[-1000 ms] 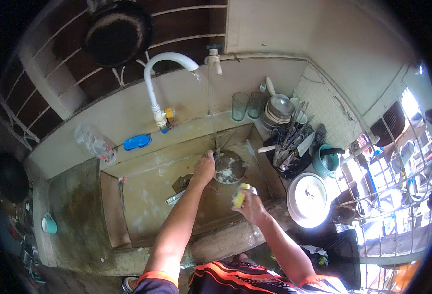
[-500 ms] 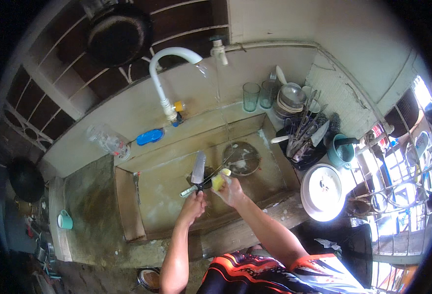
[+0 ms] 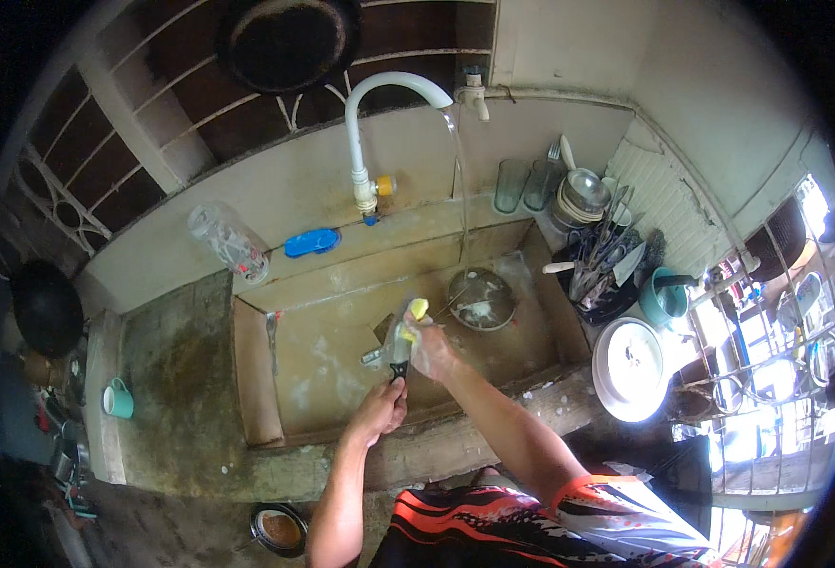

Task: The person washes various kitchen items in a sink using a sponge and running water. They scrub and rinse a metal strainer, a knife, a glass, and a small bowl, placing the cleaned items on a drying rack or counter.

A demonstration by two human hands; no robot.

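Head view: over the sink [image 3: 258, 383] a white faucet [image 3: 354, 142] is arched, and a thin stream of water [image 3: 463, 194] is let down at the back. Along the back, a clear plastic bottle [image 3: 230, 248], a blue oval object [image 3: 311, 242] and two glass tumblers [image 3: 510, 186] are set. A teal mug [image 3: 119, 401] is placed at the far left of the counter. Beneath the knife [image 3: 399, 350], a dark flat piece [image 3: 383, 328] in the sink is partly covered from view.

In the round pan [image 3: 484, 283], right of the hands, white suds are held. The black tray [image 3: 614, 312] is crowded with cutlery [image 3: 599, 263]; by a dark handle the teal pot [image 3: 657, 308] is occupied. White dishes [image 3: 626, 405] are stacked nearer.

The knife is held blade upward over the sink, its black handle gripped in the closed fingers of the left hand [image 3: 380, 414]. By the right hand [image 3: 432, 350] the yellow sponge [image 3: 418, 309] is pinched and pressed to the blade; whether both faces are covered cannot be told. Half a second ago the blade was left bare, with the sponge held to its right.
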